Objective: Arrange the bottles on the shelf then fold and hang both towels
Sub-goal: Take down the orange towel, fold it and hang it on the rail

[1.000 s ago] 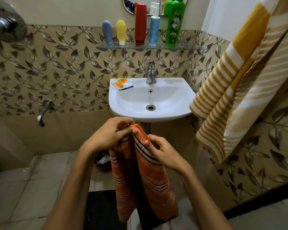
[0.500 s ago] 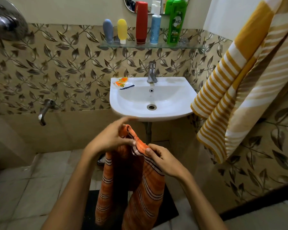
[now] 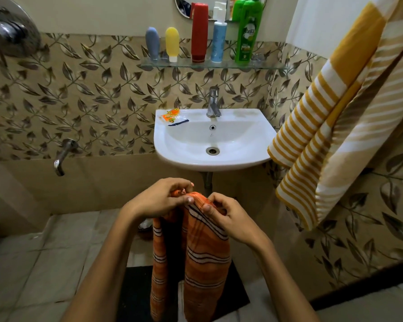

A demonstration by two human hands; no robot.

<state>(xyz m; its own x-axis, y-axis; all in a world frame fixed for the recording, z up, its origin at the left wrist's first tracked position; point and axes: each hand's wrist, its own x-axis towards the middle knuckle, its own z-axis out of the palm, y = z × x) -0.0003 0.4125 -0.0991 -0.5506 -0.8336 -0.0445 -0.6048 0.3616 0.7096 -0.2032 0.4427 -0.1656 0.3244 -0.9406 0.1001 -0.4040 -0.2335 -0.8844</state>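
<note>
Both hands, left hand (image 3: pixel 159 201) and right hand (image 3: pixel 228 219), are pinching the orange towel's (image 3: pixel 203 263) top edge, its length hanging straight down below them.

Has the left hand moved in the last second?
Yes. The left hand, gripping the orange towel, opened and lifted toward the sink rim, then dropped back.

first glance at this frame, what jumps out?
The orange towel with dark and white stripes, hanging low in the centre, pinched at its top edge by the left hand and right hand. At right, a yellow-and-white striped towel drapes down beside the white ceramic sink. Above the sink, five bottles stand upright in a row on the glass shelf, the tall green bottle and red bottle brightest.
</note>
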